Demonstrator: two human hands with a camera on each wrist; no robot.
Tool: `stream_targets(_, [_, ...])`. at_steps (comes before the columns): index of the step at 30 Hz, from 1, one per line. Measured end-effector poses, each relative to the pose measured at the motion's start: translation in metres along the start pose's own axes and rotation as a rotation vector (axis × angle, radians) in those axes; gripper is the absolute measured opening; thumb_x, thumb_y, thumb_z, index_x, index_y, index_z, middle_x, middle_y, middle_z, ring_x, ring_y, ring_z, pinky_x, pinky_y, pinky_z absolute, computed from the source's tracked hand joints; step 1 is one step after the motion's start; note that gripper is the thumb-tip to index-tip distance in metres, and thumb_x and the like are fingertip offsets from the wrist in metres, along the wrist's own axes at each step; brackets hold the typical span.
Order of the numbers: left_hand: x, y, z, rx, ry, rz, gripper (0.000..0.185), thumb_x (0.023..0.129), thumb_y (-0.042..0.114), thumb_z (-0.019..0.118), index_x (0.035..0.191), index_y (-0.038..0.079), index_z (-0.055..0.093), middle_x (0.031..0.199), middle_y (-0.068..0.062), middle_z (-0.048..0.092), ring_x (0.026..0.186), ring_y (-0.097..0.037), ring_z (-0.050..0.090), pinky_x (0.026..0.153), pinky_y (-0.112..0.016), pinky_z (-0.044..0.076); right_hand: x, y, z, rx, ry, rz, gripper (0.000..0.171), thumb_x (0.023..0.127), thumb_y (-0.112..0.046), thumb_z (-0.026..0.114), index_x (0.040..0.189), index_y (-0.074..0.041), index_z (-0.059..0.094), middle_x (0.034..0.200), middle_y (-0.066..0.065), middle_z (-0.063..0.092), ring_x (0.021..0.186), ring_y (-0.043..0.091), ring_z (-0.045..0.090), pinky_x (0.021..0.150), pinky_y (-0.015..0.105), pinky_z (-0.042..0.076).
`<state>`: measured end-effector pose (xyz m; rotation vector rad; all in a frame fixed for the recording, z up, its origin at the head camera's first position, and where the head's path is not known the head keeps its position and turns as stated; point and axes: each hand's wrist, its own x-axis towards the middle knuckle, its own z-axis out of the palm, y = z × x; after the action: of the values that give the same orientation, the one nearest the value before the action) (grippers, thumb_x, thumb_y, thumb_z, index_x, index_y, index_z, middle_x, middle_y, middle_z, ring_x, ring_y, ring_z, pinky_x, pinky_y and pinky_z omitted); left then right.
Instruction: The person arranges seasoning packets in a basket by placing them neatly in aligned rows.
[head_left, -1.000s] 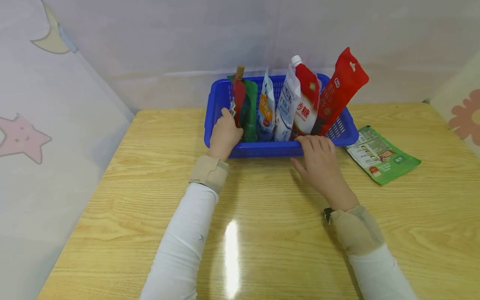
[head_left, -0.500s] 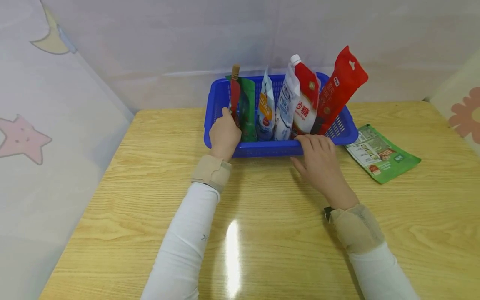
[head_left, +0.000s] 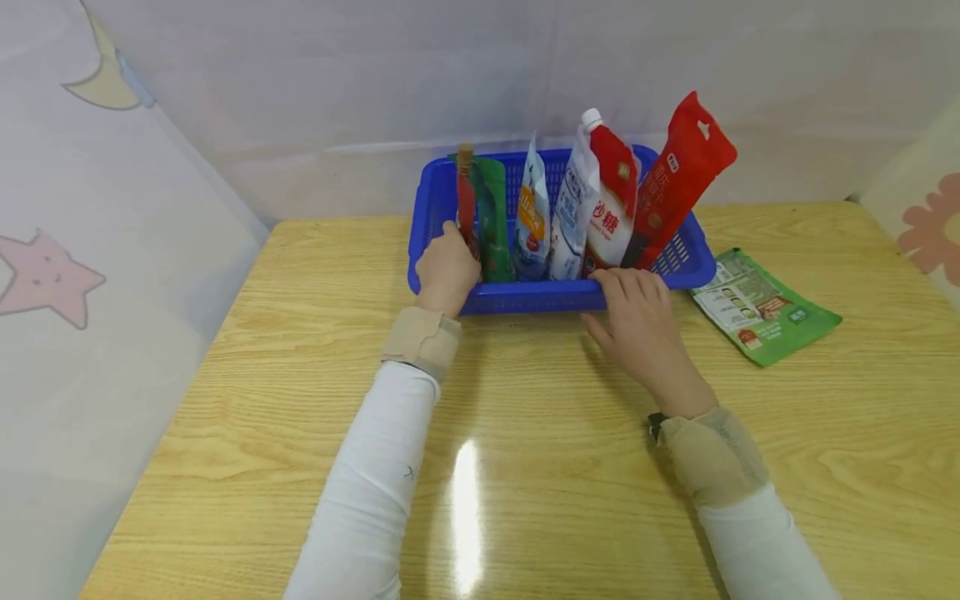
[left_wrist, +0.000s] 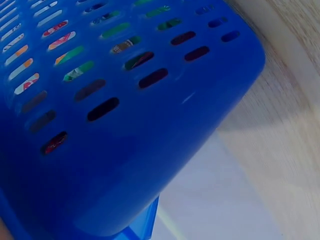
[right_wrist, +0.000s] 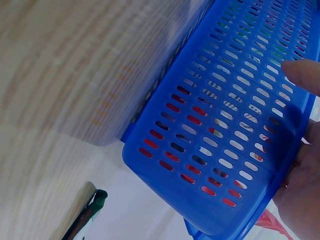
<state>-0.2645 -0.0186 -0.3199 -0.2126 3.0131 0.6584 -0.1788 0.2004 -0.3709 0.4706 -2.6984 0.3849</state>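
A blue plastic basket (head_left: 525, 298) with slotted walls stands at the back of the table. My left hand (head_left: 448, 268) reaches over its front left edge and holds a red pouch with a brown cap (head_left: 466, 200); the pouch's lower part is hidden. Just right of it stands a green pouch (head_left: 495, 221). With fingers over the front rim and thumb outside, my right hand (head_left: 637, 321) grips the basket. In the right wrist view the thumb (right_wrist: 302, 75) lies at the basket wall (right_wrist: 165, 155). The left wrist view is mostly basket wall (left_wrist: 150, 130).
Also in the basket stand a blue-and-orange bag (head_left: 532, 221), a white bag (head_left: 576, 208), a red-and-white sugar pouch (head_left: 613, 208) with white cap, and a leaning red bag (head_left: 682, 179). A green packet (head_left: 772, 312) lies flat on the table (head_left: 300, 400), right of the basket.
The red pouch in my left hand has shifted left, come more upright and sunk a little lower into the basket. My right hand has stayed on the rim.
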Motion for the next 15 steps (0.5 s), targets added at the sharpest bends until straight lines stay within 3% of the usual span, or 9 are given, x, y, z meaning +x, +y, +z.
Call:
stream_targets(6, [0.0011, -0.0005, 0.0001, 0.045, 0.03, -0.018, 0.036, 0.091, 0.025, 0.06, 0.12, 0.005, 0.056, 0.117, -0.018, 0.066, 0.107, -0.033, 0.065, 0.087, -0.048, 0.054, 0.0003, -0.0003, -0.0004, -0.008, 0.014, -0.014, 0.05, 0.085, -0.016, 0.07, 0.125, 0.006, 0.048, 0.12, 0.025, 0.053, 0.113, 0.04, 0.043, 0.101, 0.053, 0.031])
stream_targets(15, [0.0009, -0.0004, 0.0011, 0.03, 0.016, -0.016, 0.024, 0.094, 0.018, 0.052, 0.105, 0.003, 0.067, 0.109, -0.016, 0.07, 0.099, -0.031, 0.068, 0.08, -0.048, 0.056, 0.0004, 0.0, -0.0006, 0.005, -0.008, 0.005, 0.051, 0.086, -0.016, 0.069, 0.126, 0.005, 0.047, 0.122, 0.024, 0.052, 0.115, 0.04, 0.042, 0.103, 0.053, 0.03])
